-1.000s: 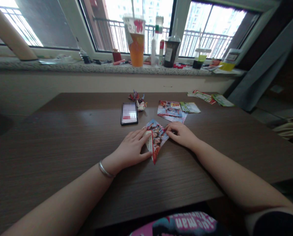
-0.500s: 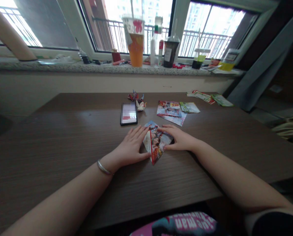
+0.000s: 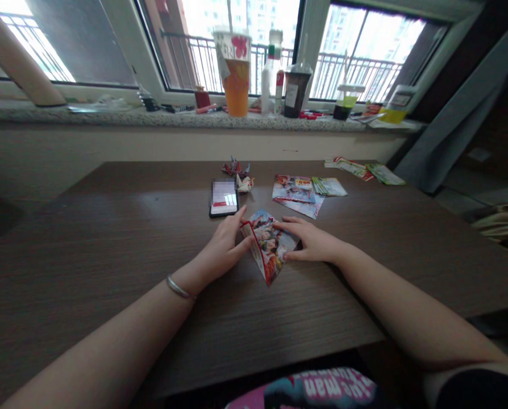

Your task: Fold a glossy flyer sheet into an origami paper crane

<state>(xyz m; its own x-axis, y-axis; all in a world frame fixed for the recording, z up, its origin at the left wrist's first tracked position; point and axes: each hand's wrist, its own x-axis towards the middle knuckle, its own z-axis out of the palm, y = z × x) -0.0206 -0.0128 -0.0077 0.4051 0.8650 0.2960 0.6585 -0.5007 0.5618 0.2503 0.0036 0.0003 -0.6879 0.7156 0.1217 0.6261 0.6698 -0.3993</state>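
Observation:
A folded sheet of printed paper (image 3: 271, 241), kite-shaped with a colourful picture and a red-edged strip, lies on the table between my hands. My left hand (image 3: 224, 241) grips its left flap, with the thumb on top and the fingers partly hidden behind the raised edge. My right hand (image 3: 311, 238) holds the paper's right side against the table, its fingertips on the upper face and its thumb at the lower right edge. Beyond my left hand lies a phone (image 3: 224, 197) with a lit, blurred screen. Two folded paper figures, one dark (image 3: 236, 167) and one pale (image 3: 245, 183), stand beside it.
Printed sheets (image 3: 294, 188) and a green-white packet (image 3: 329, 186) lie behind my right hand. More paper strips (image 3: 352, 167) are at the far right. The windowsill (image 3: 173, 117) carries a tall orange drink (image 3: 237, 85), a dark cup (image 3: 295, 91), bottles and pens.
My left hand has drawn back to the left, its fingers no longer flat over the paper. The left flap has lifted and opened outward. My right hand has stayed in place.

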